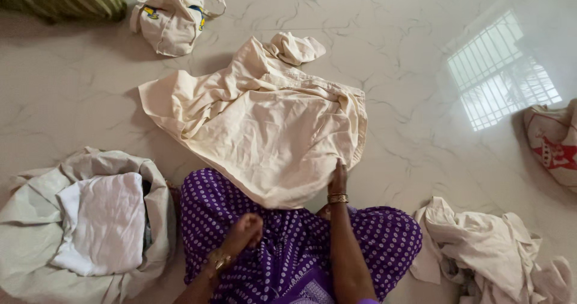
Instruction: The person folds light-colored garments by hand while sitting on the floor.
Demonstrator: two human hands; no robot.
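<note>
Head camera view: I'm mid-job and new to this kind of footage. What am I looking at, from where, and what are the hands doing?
There is no machine here, only a person seated on a pale marble floor, filmed by a camera on their own head looking down. The purple dotted cloth at the bottom covers their lap. The right hand presses its fingers on the near edge of a cream garment spread out in front. The left hand rests closed over the lap and seems to hold nothing. To the left lies a heap of pale folded cloth, to the right a crumpled cream pile. A cloth bag sits at the top.
</note>
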